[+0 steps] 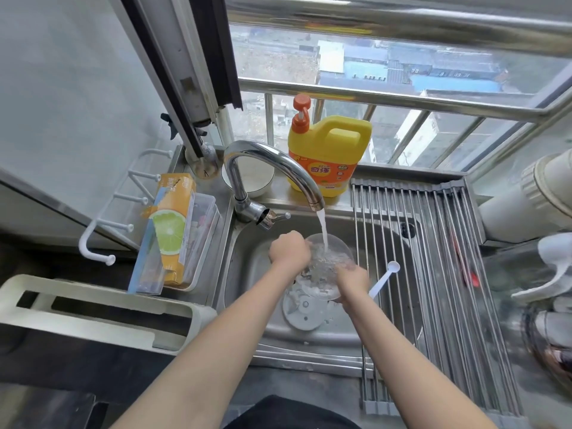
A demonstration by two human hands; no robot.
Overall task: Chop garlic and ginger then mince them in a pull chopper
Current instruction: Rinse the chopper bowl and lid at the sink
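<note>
Over the steel sink (247,274) I hold the clear chopper bowl (331,267) under running water from the tap (278,168). My left hand (289,250) grips the bowl's left rim. My right hand (353,281) holds its lower right side, fingers partly hidden behind the wet plastic. Below the bowl, on the sink floor, lies the white round chopper lid (305,311), underside up. No garlic or ginger is in view.
A roll-up drying rack (433,274) covers the sink's right half, with a white measuring spoon (385,278) on its left edge. A yellow detergent jug (329,153) stands on the ledge behind. An orange box (173,230) sits in a tray at the left.
</note>
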